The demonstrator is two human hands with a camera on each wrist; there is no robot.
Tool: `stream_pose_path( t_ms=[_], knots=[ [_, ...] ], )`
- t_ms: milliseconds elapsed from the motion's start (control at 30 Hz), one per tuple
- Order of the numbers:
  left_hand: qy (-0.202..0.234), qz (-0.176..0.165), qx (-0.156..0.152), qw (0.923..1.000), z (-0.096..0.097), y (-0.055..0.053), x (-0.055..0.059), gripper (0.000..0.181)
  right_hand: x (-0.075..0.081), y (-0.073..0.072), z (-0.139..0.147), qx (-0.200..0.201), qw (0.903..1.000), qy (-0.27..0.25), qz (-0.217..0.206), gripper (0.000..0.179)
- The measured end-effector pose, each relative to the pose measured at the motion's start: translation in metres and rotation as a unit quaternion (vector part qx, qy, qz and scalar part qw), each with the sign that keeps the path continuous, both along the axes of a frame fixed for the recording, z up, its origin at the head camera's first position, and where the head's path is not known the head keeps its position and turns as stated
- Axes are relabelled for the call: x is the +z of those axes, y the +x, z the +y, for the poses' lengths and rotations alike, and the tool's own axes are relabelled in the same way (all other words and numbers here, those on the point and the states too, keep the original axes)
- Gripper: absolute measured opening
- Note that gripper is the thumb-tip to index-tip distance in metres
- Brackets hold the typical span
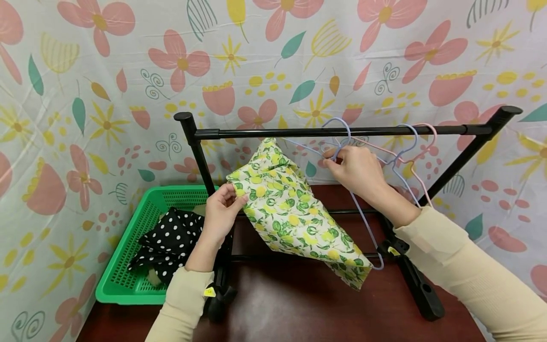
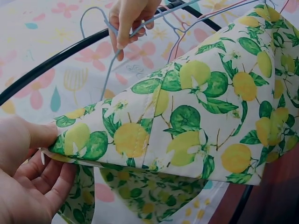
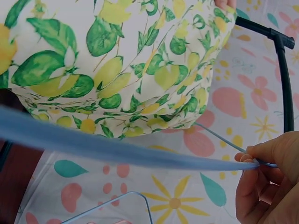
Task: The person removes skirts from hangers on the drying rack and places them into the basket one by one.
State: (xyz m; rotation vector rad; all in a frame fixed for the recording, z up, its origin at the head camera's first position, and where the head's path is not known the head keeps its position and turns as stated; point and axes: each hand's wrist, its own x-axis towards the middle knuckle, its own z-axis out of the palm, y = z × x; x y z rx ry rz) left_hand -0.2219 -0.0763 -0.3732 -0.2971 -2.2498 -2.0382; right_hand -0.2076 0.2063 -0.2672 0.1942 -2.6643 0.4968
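A white cloth garment with a lemon print [image 1: 290, 213] hangs slantwise below the rack's bar, draped over part of a blue clothes hanger [image 1: 363, 213]. My left hand [image 1: 221, 209] pinches the garment's upper left edge between thumb and fingers, which the left wrist view shows close up on the lemon cloth [image 2: 187, 126]. Up at the bar, my right hand [image 1: 356, 168] pinches the blue hanger near the base of its hook. In the right wrist view the hanger's arm [image 3: 140, 154] runs from those fingers across the front. The cloth hides the hanger's left end.
The black rack [image 1: 273, 133] stands on a dark red table [image 1: 299, 304]. Another blue hanger [image 1: 399, 159] and a pink hanger [image 1: 427, 142] hang at its right. A green basket [image 1: 124, 270] at left holds a black polka-dot cloth [image 1: 175, 242]. A flowered curtain backs everything.
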Motion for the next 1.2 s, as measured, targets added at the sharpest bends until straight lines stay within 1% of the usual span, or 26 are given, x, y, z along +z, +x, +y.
stream_pose_path(
  t_ms=[167, 300, 500, 700, 933, 1033, 1133, 1200],
  knots=[
    [-0.026, -0.006, 0.016, 0.9995, -0.005, 0.001, 0.007, 0.016, -0.002, -0.001, 0.001, -0.003, 1.0, 0.002, -0.004, 0.05],
    [-0.036, -0.005, 0.024, 0.999, -0.01, 0.001, 0.011, 0.017, -0.002, -0.001, 0.002, -0.006, 1.0, 0.004, -0.005, 0.05],
    [-0.047, 0.022, 0.028, 0.9983, -0.017, 0.003, 0.014, 0.016, -0.002, -0.001, 0.003, -0.002, 1.0, 0.008, 0.0, 0.05],
    [-0.074, 0.051, 0.047, 0.9949, -0.025, 0.003, 0.016, 0.014, -0.003, -0.001, 0.005, 0.005, 1.0, 0.002, 0.003, 0.048],
    [-0.08, 0.062, 0.065, 0.9928, -0.032, 0.004, 0.02, 0.014, -0.003, -0.001, 0.008, 0.004, 0.9998, 0.017, 0.002, 0.047],
    [-0.088, 0.063, 0.078, 0.991, -0.034, 0.004, 0.022, 0.015, -0.004, -0.001, 0.009, 0.0, 0.9998, 0.018, -0.001, 0.046],
    [-0.105, 0.067, 0.095, 0.9877, -0.036, 0.005, 0.023, 0.016, -0.004, -0.001, 0.01, -0.002, 0.9999, 0.014, -0.004, 0.045],
    [-0.116, 0.079, 0.103, 0.9847, -0.037, 0.005, 0.023, 0.015, -0.004, 0.0, 0.01, 0.0, 0.9999, 0.01, -0.005, 0.045]
  ],
)
